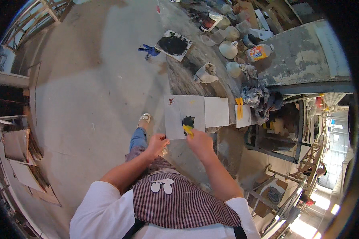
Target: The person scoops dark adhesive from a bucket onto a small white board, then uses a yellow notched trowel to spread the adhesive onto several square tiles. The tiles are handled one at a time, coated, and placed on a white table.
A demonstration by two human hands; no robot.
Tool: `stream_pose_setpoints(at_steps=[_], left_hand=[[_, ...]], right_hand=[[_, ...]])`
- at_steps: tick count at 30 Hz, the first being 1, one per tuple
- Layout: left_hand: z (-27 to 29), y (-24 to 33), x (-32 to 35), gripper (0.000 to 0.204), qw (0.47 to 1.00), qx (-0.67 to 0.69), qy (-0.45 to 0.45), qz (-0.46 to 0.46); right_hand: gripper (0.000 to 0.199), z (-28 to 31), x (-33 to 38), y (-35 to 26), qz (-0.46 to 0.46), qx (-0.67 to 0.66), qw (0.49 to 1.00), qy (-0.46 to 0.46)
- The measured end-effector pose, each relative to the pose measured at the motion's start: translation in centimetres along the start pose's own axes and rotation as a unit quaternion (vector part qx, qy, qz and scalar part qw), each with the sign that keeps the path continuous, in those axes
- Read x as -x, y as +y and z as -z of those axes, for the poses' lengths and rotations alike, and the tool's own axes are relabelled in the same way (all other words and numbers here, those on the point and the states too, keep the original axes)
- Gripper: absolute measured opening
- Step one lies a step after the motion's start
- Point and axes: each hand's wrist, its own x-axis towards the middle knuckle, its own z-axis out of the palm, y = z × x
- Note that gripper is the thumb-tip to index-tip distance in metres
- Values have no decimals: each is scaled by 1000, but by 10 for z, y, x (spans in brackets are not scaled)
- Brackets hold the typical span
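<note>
Nearest: striped apron (183,207) over a white tee, prob. worn b/c of messy stuff. L hand (158,143) has fingers curled, pinching the lower-left corner of a pale panel (173,119), prob. to keep it from sliding. R hand (200,142) is clenched round the yellow handle of a scraper (188,129), its dark end on the panel's lower right; can't tell where blade stops & any black smear starts. Grip's close to the head, prob. for control.

Panel sits at the bench's near end, w/in easy reach of both hands. Just right of it: a 2nd white panel (216,112), then a smaller one (245,117) w/ yellow strips (239,107) on top, too small to ID.

Farther: crumpled rags (256,99) at R, a stained white tub (206,74) mid-bench, prob. kept handy. Beyond, a black-coated board (173,45) w/ a blue glove (149,50) by its left edge, & bottles (259,52) grouped at far R.
</note>
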Motion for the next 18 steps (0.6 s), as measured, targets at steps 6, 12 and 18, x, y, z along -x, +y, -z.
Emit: stream_pose_setpoints(at_steps=[6, 12, 18], left_hand=[[-3, -1, 7, 12, 999, 44, 20, 11], [-6, 3, 7, 12, 997, 75, 27, 6], [-2, -15, 6, 13, 998, 54, 35, 21]], right_hand=[[34, 2, -5, 2, -12, 13, 1000, 19], [36, 17, -8, -8, -15, -28, 999, 31], [34, 7, -8, -3, -36, 0, 999, 3]])
